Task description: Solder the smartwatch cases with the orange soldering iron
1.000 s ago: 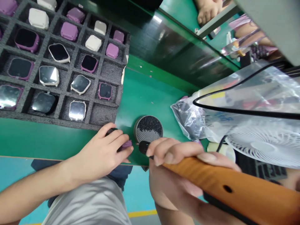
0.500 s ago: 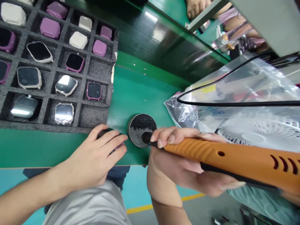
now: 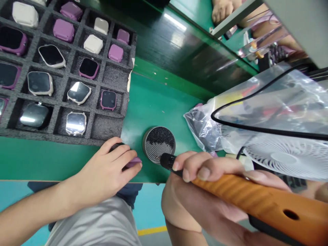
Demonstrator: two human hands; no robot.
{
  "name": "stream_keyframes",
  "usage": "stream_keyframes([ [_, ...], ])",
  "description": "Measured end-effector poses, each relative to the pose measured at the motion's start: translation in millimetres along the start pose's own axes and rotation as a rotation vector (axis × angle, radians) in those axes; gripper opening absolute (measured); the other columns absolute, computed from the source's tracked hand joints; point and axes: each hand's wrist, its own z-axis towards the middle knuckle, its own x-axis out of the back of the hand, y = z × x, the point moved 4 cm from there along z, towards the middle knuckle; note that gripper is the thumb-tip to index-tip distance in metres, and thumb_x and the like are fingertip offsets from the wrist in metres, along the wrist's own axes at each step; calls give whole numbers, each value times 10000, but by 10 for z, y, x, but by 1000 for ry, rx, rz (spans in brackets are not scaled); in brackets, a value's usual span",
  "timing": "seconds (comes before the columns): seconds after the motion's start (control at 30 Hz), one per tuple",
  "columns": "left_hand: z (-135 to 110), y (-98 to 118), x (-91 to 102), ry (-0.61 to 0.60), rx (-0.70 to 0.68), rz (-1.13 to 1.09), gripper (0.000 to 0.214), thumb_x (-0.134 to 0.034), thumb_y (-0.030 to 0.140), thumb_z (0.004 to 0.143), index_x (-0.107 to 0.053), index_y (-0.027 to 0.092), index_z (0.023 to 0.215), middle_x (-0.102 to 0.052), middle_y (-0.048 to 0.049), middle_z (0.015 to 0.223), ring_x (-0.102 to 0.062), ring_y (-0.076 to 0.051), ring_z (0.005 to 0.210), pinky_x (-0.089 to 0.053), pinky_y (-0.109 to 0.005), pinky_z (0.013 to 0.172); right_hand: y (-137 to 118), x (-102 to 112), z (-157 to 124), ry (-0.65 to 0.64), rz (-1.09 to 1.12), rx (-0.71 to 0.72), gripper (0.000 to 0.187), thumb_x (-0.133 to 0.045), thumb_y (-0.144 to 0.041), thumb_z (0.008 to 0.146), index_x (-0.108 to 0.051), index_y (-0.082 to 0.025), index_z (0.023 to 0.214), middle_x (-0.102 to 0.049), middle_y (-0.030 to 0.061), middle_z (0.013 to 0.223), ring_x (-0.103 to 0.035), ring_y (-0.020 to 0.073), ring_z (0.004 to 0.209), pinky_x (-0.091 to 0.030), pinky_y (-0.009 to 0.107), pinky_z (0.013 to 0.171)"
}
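Note:
My right hand point(image 3: 205, 191) is wrapped round a thick orange power tool with a black nose, which looks like an electric screwdriver point(image 3: 238, 194). Its nose points at the near right edge of a round dish point(image 3: 159, 145). Dark grains, too small to name, cover the dish's far half, and a grey dotted surface shows in the near half. On the green bench, my left hand point(image 3: 110, 167) is closed over a dark and purple watch case point(image 3: 133, 162); the fingers hide most of it. Left of the dish lies a grey foam tray point(image 3: 102, 140) with several watch cases in white, purple and dark grey.
A clear plastic bag point(image 3: 246, 99) lies behind my right hand, crossed by a black cable point(image 3: 269, 130). At the right is a white fan point(image 3: 284, 157). A dark glossy panel point(image 3: 179, 44) borders the bench's far side; beyond it another person's hand point(image 3: 222, 10) shows.
The orange tool and my right hand have come lower and nearer, and the nose has drawn back toward the dish's edge. More purple shows under my left hand. The view has shifted slightly.

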Motion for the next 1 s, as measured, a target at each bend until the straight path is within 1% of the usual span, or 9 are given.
stream_keyframes([
  [0.1,-7,-6,-17,19,-2,4,227,-613,155,1069,-768,206,1227,-771,-83,1203,-653,-264,1122,-417,-543,1150,45,-3,4,-63,-12,-129,603,-791,-733,797,-652,-384,1269,-644,24,1011,-707,292,913,-620,518,696],
  [0.2,-9,-8,-26,25,6,9,180,-644,195,1076,-772,209,1202,-771,-80,1198,-650,-262,1112,-423,-539,1148,33,-11,-29,-90,24,-142,616,-795,-726,799,-637,-380,1284,-643,29,1032,-715,302,942,-630,530,701],
  [0.33,1,-8,-29,24,16,6,156,-666,221,1076,-775,218,1187,-772,-70,1191,-653,-259,1102,-429,-534,1142,-17,-56,-162,-99,59,-120,527,-710,-720,896,-634,-357,1270,-639,10,971,-712,263,868,-630,511,689],
  [0.47,13,-2,-26,35,12,8,156,-659,215,1079,-779,215,1178,-772,-68,1193,-650,-253,1088,-431,-529,1135,-31,-109,-265,-28,51,-70,437,-560,-679,1025,-643,-302,1230,-655,-20,894,-656,188,693,-605,464,644],
  [0.63,7,-6,-29,30,17,6,146,-669,231,1080,-776,215,1177,-768,-64,1202,-648,-249,1099,-428,-525,1143,-24,-181,-265,-35,78,7,435,-618,-633,1019,-648,-263,1246,-679,-14,875,-634,187,656,-572,440,587],
  [0.7,11,-8,-28,32,18,11,142,-668,231,1080,-776,214,1171,-768,-66,1194,-648,-247,1095,-430,-523,1147,-21,-191,-263,-44,68,-14,410,-630,-612,1020,-638,-267,1242,-686,-19,889,-649,190,660,-578,453,596],
  [0.83,25,-7,-19,45,20,25,126,-665,222,1081,-778,207,1132,-770,-64,1151,-653,-237,1048,-443,-518,1140,7,-203,-255,-104,81,-60,313,-505,-544,1087,-615,-298,1247,-693,-38,895,-653,172,672,-567,443,623],
  [0.9,27,-4,-18,43,17,33,121,-662,213,1081,-777,205,1116,-770,-60,1139,-655,-233,1037,-444,-519,1144,19,-210,-235,-134,85,-16,286,-460,-486,1105,-616,-298,1254,-690,-38,872,-641,164,651,-553,425,596],
  [1.0,22,-5,-17,37,16,34,120,-655,205,1082,-775,204,1092,-767,-50,1114,-652,-229,1025,-438,-521,1159,39,-244,-214,-188,86,43,270,-484,-451,1103,-640,-280,1242,-699,-28,866,-636,169,630,-551,422,551],
])
